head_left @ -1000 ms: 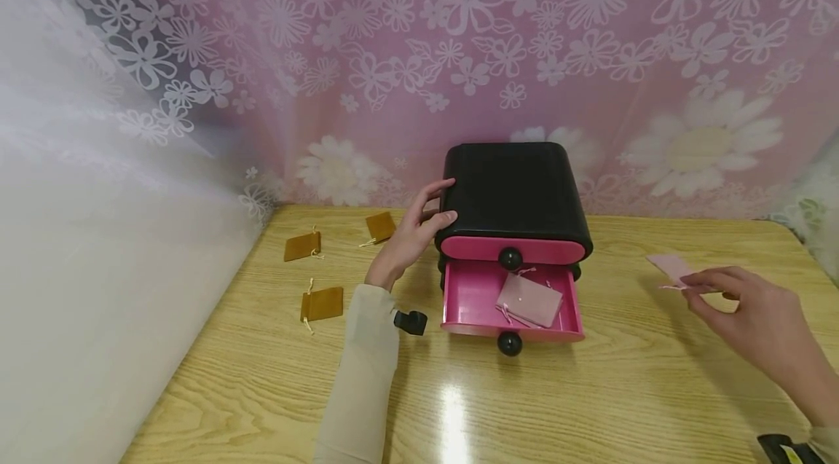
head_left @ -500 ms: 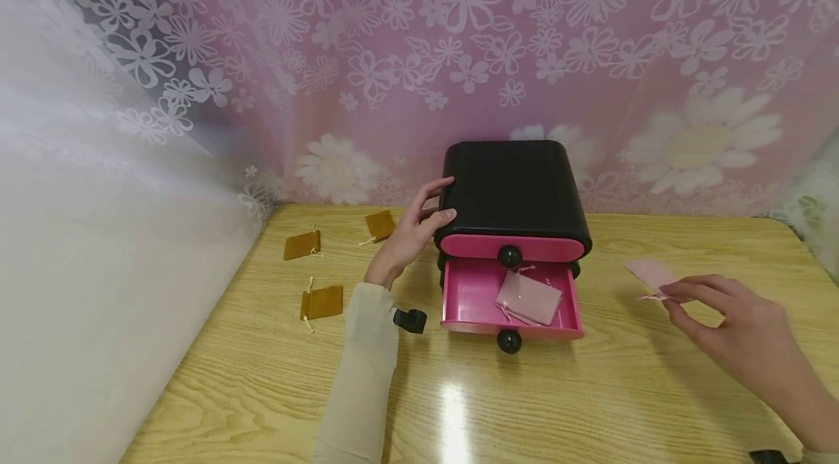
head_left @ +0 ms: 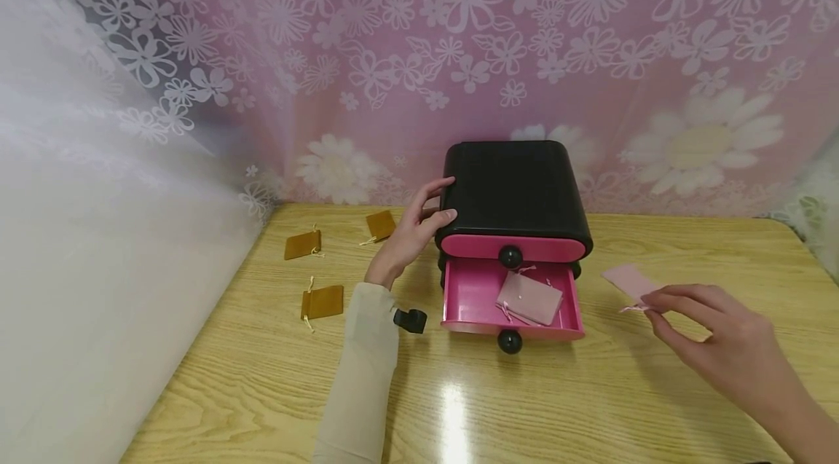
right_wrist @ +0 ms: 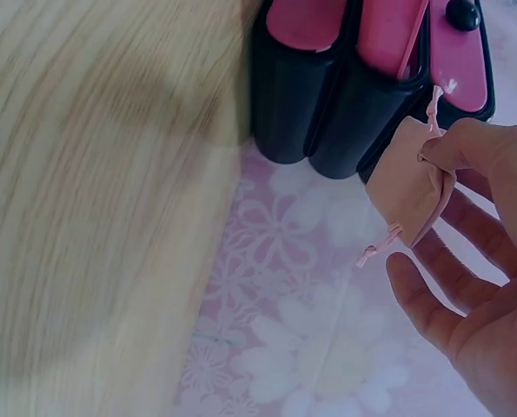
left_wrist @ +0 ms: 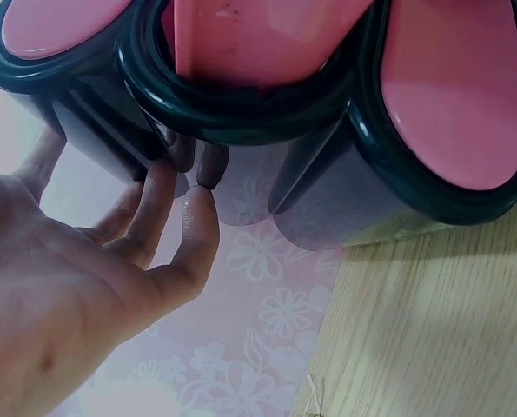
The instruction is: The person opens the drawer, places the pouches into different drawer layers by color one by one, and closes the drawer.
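At the left of the frame three brown pouches point(head_left: 323, 302) lie apart on the table point(head_left: 262, 391), near enough to the left forearm that a careless sweep of the sleeve point(head_left: 367, 347) might shift the lowest one. Right of them the left hand point(head_left: 413, 234) has thumb and fingertips resting against the upper left edge of the cabinet point(head_left: 511, 187), its fingers spread rather than clenched; if it pressed unevenly or lifted off while something knocked the front, the cabinet could skew. At centre the middle drawer point(head_left: 468, 300) stands pulled out, with pink pouches lying overlapped towards its right side, so another dropped on top might ride up, and a loose cord near the rim could catch if the drawer were shut. The overhanging front above leaves the drawer's back part harder to reach. Right of centre, beyond the drawer's right wall and apart from it, the held pouch point(head_left: 627, 280) hangs over the table, pinched near its mouth by the fingertips of the right hand point(head_left: 727, 340); so slight a pinch could let it slip, and released too early it would land outside the drawer. It is pale pink, small, flat and soft-looking, roughly oblong, its body pointing to the upper left, with thin knotted pink cords at the mouth.
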